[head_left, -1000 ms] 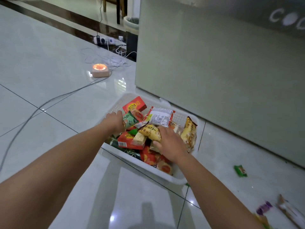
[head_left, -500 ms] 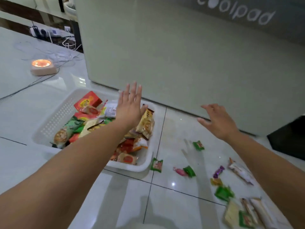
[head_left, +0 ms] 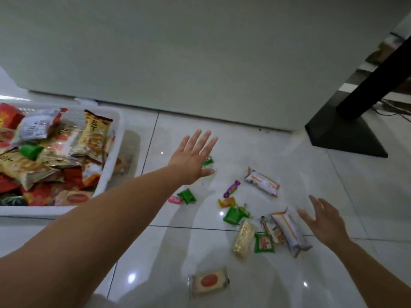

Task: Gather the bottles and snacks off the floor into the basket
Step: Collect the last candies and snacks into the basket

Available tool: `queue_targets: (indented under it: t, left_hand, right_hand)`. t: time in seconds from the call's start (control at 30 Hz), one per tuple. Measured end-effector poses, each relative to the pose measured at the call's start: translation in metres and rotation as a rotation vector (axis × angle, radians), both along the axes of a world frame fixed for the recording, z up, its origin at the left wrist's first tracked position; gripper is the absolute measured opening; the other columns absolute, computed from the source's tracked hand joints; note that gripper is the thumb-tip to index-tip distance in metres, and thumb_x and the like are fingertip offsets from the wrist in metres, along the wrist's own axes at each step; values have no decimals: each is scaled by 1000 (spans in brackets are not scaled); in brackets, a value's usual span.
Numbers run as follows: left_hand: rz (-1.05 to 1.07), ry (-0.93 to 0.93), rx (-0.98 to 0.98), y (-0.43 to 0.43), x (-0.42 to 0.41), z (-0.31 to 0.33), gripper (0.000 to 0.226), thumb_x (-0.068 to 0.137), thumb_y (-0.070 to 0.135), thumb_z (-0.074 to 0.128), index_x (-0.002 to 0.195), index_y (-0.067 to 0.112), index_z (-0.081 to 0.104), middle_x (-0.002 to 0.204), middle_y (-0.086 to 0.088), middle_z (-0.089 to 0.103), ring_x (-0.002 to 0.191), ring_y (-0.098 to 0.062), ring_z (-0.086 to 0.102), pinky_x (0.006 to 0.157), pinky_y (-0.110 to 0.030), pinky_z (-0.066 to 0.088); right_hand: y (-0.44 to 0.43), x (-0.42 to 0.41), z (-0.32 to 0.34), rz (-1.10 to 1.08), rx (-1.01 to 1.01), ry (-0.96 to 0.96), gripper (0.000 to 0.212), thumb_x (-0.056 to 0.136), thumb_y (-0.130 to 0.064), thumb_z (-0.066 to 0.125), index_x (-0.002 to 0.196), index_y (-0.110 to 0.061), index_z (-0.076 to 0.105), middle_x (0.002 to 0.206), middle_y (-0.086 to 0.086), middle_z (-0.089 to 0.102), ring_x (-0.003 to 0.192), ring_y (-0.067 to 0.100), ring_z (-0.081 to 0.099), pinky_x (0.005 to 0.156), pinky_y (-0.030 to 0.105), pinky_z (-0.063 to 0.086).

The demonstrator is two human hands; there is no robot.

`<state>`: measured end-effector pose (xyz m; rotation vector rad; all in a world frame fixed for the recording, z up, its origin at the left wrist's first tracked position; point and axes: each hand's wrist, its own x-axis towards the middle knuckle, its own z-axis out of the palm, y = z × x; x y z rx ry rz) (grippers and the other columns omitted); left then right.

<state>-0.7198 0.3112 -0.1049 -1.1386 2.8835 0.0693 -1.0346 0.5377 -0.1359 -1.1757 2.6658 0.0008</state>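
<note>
White-wrapped bar point(head_left: 289, 232) lies on the floor point(head_left: 173, 252) just left of the right hand point(head_left: 327, 225), long axis running near-to-far, slightly slanted. That hand is nearer; fingers spread, holding nothing. Spread too: the left hand point(head_left: 193, 156), above a green packet point(head_left: 208, 161). Heaped basket point(head_left: 117, 134) well left.

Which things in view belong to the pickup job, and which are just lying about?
Job: white basket; snacks on the floor, among them purple candy, green packet, white-orange bar, pale wafer pack, red-dot packet. No bottles show.
Not the job: black stand base; pale panel.
</note>
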Motion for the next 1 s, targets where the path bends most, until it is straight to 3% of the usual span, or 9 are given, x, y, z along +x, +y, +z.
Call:
queue_targets:
  t: [0.2, 0.3, 0.47, 0.63, 0.83, 1.0]
  left_hand:
    - [-105, -41, 83, 17, -56, -2, 96, 87, 64, 42, 146, 24, -22, 156, -5, -26, 143, -28, -23, 116, -43, -8]
    - [-94, -67, 118, 17, -74, -18, 98, 87, 62, 45, 146, 24, -22, 155, -6, -27, 143, -30, -23, 116, -45, -7]
    - [-209, -166, 150, 18, -103, -50, 99, 87, 58, 50, 147, 24, -21, 155, -4, -28, 143, -28, -23, 117, -44, -6]
    - [-243, -183, 187, 13, -139, -72, 95, 89, 56, 47, 148, 21, -18, 156, -1, -26, 144, -26, -21, 117, -42, -6]
    - [-318, -151, 267, 27, -187, -107, 84, 95, 45, 44, 149, 17, -14, 158, -2, -19, 145, -24, -16, 118, -41, -1]
    - [-250, -116, 244, 37, -210, -119, 77, 95, 33, 48, 151, 10, 0, 160, -9, 0, 146, -30, 0, 118, -42, 8]
  right_hand:
    - [18, 21, -40, -50, 80, -205, 70, 89, -51, 50, 148, -28, 21, 156, 7, 21, 143, 28, 20, 115, 46, 22]
    - [12, 26, -60, -63, 49, -219, 68, 91, -53, 45, 149, -29, 18, 157, 7, 19, 143, 28, 22, 115, 47, 23]
    - [5, 25, -91, -216, 36, -268, 74, 92, -57, 38, 150, -24, 7, 159, 8, 11, 146, 26, 12, 117, 51, 11]
    - [13, 30, -110, -202, -20, -198, 59, 97, -44, 33, 149, -23, 14, 155, 7, 23, 143, 26, 20, 115, 53, 19]
    - [11, 31, -118, -202, 26, -90, 62, 96, -46, 34, 150, -23, 12, 155, 4, 23, 143, 23, 20, 115, 49, 22]
    - [11, 29, -120, -195, 27, -103, 63, 97, -47, 32, 151, -24, 9, 156, 5, 21, 144, 23, 18, 116, 46, 19]
